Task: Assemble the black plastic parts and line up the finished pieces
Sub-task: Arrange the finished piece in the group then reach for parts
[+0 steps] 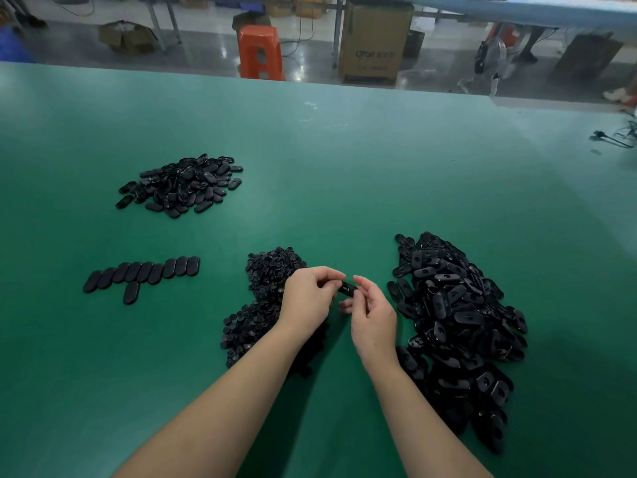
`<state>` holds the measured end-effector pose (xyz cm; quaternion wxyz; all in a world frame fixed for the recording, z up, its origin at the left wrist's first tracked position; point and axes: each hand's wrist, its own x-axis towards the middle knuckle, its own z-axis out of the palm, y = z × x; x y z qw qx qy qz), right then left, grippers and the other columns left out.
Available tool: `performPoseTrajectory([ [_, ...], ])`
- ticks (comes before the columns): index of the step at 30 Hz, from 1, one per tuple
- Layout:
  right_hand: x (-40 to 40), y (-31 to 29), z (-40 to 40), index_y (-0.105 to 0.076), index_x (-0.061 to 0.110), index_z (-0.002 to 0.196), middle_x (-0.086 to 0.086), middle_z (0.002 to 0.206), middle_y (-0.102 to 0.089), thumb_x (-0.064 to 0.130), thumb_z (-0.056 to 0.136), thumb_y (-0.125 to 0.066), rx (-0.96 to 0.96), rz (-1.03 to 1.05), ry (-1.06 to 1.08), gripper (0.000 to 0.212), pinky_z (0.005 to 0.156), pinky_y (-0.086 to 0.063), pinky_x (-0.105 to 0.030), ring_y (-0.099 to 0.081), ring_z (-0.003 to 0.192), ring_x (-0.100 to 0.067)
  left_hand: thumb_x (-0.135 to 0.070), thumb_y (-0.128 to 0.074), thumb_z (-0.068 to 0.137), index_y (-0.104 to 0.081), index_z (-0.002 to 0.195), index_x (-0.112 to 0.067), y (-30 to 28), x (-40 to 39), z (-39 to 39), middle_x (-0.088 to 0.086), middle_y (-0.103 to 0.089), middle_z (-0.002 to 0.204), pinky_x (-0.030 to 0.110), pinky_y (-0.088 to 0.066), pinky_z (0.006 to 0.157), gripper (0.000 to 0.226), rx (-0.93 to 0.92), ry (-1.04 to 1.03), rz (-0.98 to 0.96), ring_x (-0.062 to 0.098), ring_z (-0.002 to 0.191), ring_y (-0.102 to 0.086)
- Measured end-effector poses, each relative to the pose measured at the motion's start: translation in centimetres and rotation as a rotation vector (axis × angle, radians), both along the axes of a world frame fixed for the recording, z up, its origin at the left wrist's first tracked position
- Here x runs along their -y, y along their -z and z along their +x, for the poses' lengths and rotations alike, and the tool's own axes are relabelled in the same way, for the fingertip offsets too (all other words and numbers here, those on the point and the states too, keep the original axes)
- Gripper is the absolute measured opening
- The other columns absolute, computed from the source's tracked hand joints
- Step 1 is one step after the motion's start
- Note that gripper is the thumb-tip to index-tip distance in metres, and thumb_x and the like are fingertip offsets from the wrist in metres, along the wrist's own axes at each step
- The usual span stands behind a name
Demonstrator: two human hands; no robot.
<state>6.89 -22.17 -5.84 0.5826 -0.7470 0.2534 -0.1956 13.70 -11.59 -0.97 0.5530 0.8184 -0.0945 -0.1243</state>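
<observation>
Head view: table (344,160) carries oval shells (458,319) at 3 o'clock, round inserts (265,270) at 9, and finished row (144,273) farther at 9. Left hand (306,298) and right hand (374,315) pinch one oval piece (346,289); square the halves, then press evenly.

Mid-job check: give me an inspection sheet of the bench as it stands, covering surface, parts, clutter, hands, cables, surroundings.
Surface: green table, a few faint scuffs near the far middle.
Job's things: row of finished pieces, one more piece below it; far-left oval pile; small round parts pile; big oval shells pile.
Clutter: nothing seen.
Hands: left hand and right hand both pinch one black part.
Cables: black cable at right edge.
Surroundings: orange stool, cardboard box.
</observation>
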Motion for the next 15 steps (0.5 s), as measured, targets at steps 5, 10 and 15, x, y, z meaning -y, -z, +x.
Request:
performPoseTrajectory([
  [5,0.0,-0.1,0.0,-0.069,0.018,0.12,0.012,0.104,-0.075,0.008,0.103,-0.052,0.011,0.01,0.002,0.026,0.091,-0.059,-0.035,-0.074,0.091,-0.003,-0.014,-0.068,0.092,-0.079,0.089,-0.024,-0.4,0.8,-0.5,-0.018,-0.071,0.075,0.004,-0.043,0.065,0.015,0.065,-0.022,0.077,-0.008,0.069,-0.062],
  [10,0.1,-0.1,0.0,-0.073,0.015,0.116,0.004,0.105,-0.076,0.01,0.102,-0.056,-0.007,0.001,0.029,0.023,0.095,-0.058,-0.043,-0.073,0.099,-0.013,-0.01,-0.067,0.09,-0.076,0.088,-0.018,-0.5,1.2,-0.8,-0.011,-0.071,0.078,0.004,-0.044,0.068,0.013,0.063,-0.026,0.146,0.002,0.074,-0.065],
  [15,0.1,0.1,0.0,-0.073,0.015,0.114,0.003,0.105,-0.077,0.009,0.101,-0.056,0.001,0.046,0.026,0.022,0.095,-0.058,-0.044,-0.074,0.099,-0.014,-0.009,-0.067,0.088,-0.072,0.084,-0.019,-0.6,1.1,-0.6,-0.009,-0.071,0.08,0.023,-0.053,0.077,0.011,0.057,-0.01,0.199,0.01,0.079,-0.067],
])
